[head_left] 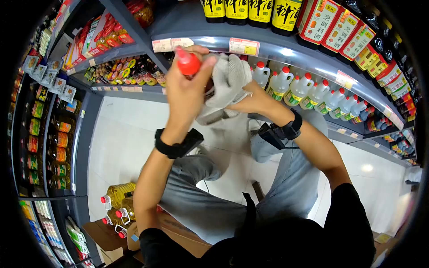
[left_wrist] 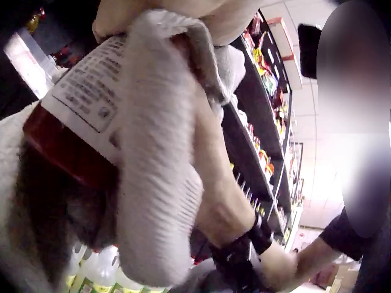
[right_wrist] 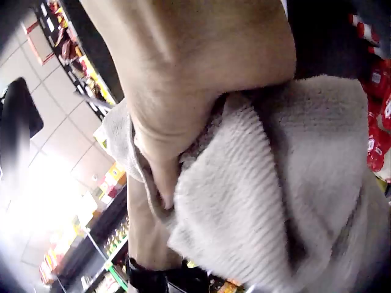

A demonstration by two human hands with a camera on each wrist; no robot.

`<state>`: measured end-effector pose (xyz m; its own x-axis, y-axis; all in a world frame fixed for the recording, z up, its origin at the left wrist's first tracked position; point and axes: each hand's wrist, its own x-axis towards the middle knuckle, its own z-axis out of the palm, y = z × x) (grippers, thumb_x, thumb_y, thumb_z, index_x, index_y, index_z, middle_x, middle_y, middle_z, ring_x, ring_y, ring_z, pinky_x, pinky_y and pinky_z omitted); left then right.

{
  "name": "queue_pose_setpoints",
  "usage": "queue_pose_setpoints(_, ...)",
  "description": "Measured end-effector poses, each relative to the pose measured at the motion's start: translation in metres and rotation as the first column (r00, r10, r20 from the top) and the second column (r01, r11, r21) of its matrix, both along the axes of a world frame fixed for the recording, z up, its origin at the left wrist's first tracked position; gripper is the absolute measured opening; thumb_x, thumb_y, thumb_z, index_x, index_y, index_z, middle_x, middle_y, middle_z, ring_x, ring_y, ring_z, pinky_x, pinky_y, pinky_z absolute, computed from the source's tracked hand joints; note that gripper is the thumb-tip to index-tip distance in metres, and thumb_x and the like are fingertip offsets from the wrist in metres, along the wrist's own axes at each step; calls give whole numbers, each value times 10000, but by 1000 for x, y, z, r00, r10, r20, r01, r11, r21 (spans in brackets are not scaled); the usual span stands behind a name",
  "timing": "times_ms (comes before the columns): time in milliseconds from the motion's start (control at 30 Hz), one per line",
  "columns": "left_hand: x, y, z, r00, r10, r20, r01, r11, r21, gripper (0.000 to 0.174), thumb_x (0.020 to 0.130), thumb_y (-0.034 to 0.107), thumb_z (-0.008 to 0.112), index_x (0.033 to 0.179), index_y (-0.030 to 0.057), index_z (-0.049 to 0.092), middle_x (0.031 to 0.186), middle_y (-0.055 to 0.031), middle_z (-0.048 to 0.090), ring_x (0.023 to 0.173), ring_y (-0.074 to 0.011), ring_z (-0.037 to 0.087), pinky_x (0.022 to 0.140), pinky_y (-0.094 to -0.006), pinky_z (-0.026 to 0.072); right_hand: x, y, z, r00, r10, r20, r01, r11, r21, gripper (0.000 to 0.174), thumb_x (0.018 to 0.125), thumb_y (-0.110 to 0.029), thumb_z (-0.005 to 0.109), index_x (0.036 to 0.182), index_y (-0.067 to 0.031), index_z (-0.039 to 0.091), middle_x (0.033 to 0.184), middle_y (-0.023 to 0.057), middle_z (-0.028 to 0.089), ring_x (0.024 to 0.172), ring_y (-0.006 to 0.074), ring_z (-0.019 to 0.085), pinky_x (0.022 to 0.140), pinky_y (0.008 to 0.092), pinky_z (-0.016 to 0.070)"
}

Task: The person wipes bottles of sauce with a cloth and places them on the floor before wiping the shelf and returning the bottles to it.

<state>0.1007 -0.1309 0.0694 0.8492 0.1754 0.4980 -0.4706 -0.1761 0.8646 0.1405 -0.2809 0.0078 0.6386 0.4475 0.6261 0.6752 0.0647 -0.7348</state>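
Observation:
My left hand grips a bottle with a red squeeze cap, held up in front of the shelf. In the left wrist view the sauce bottle shows dark red contents and a white printed label. A light grey ribbed cloth is bunched against the bottle's side. My right hand holds this cloth, its fingers mostly hidden in the folds. The right wrist view shows the cloth draped below the right hand.
Dark bottles with yellow labels and red-and-white boxes stand on the upper shelf. Clear red-capped jugs line the shelf below. Oil jugs stand at lower left by a cardboard box. Side shelves flank the left.

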Motion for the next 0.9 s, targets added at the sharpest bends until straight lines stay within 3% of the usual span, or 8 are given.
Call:
queue_pose_setpoints(100,11,4,-19,961,104,256,-175,946,273,206,833,113,728,842,2,555,1030,-60,551,919,-125,505,809,-278,422,10,2,-7,924,-176,340,242,957,-161,670,644,-312,810,1191,-43,532,1095,182,610,1005,359,612,825,392,499)
queue_pose_setpoints(133,14,5,-21,961,105,254,-175,946,272,206,833,113,728,842,2,555,1030,-60,551,919,-125,505,809,-278,422,4,4,-3,968,-190,164,215,965,-151,767,602,-356,816,1220,-36,493,1063,220,607,937,424,603,758,438,506)
queue_pose_setpoints(400,11,16,-9,994,-99,-44,52,794,-606,252,940,299,599,942,47,589,1012,-86,641,977,-185,600,866,-341,483,6,4,13,867,-307,392,355,933,-56,886,620,-357,816,1308,-34,360,1033,231,605,952,443,588,777,436,502)
queue_pose_setpoints(567,20,34,-18,977,-213,-17,117,600,-791,346,958,414,527,972,70,555,1027,-78,621,1032,-232,583,929,-419,472,17,-1,7,937,-295,185,317,943,-103,714,702,-312,799,1260,-20,462,1091,152,633,947,306,643,844,397,510)
queue_pose_setpoints(600,19,31,-19,976,-219,-20,118,603,-789,346,958,414,527,972,70,555,1027,-78,621,1032,-232,583,929,-419,472,13,-7,6,936,-209,-283,186,977,-108,579,759,-301,769,1211,-24,536,1106,105,636,934,214,639,832,363,520)
queue_pose_setpoints(633,14,22,-15,978,-206,-22,116,628,-769,350,959,415,523,1001,68,546,1056,-85,615,1049,-236,574,940,-414,463,13,-4,12,934,-214,-286,192,976,-105,579,759,-301,769,1211,-24,536,1106,105,636,934,214,639,832,363,520)
queue_pose_setpoints(700,15,12,-20,977,-212,38,183,727,-662,362,976,389,503,1076,41,513,1132,-127,590,1071,-242,558,975,-390,432,14,0,19,593,178,-786,105,950,294,479,802,-294,736,1175,-40,576,1115,100,636,939,187,641,797,330,530)
queue_pose_setpoints(900,22,-3,-26,912,-321,255,361,923,-129,239,850,-3,582,1074,16,499,1074,-150,635,994,-211,605,897,-322,476,15,-4,14,466,339,-817,247,837,488,338,873,-275,626,1133,-60,601,993,68,642,865,178,642,721,341,542)
